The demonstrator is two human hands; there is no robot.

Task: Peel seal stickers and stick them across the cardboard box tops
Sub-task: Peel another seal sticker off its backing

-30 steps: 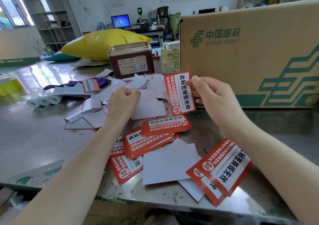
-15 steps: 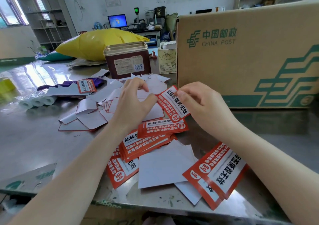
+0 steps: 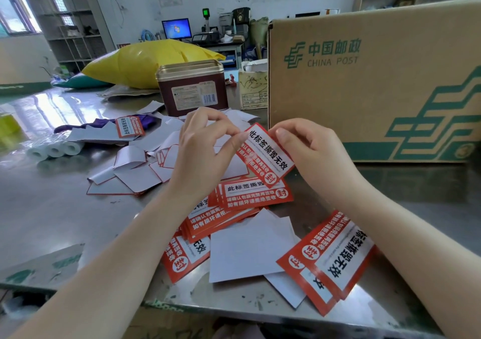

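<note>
Red-and-white seal sticker [image 3: 266, 154] is now held by both hands just in front of the cardboard box [image 3: 374, 83], at its lower left corner, above the desk [image 3: 46, 208]. One second earlier the left hand [image 3: 201, 156] was a closed fist away from the sticker, and the right hand [image 3: 309, 148] alone held the sticker upright. The left hand has since come across: its fingers [image 3: 235, 137] are curled, with thumb and forefinger pinching the sticker's top left corner. The right hand has lowered toward the desk, its fingers [image 3: 282, 134] curled and pinching the top right edge, thumb on the printed face. The sticker has tilted from upright to slanted, its far end toward the box. This two-handed corner grip indicates that separation of the sticker from its backing is starting; no lifted layer is visible yet, so the peel is judged not yet begun. The box stands upright, and its top is out of view, so application cannot be confirmed for any sticker. Between the box and the near desk edge lie a stack of unpeeled stickers [image 3: 250, 195], a second stack [image 3: 330, 258] nearer the edge, and white backing sheets [image 3: 250, 247]. More discarded backings [image 3: 135, 167] lie to the left of the box, suggesting several stickers are already used.
</note>
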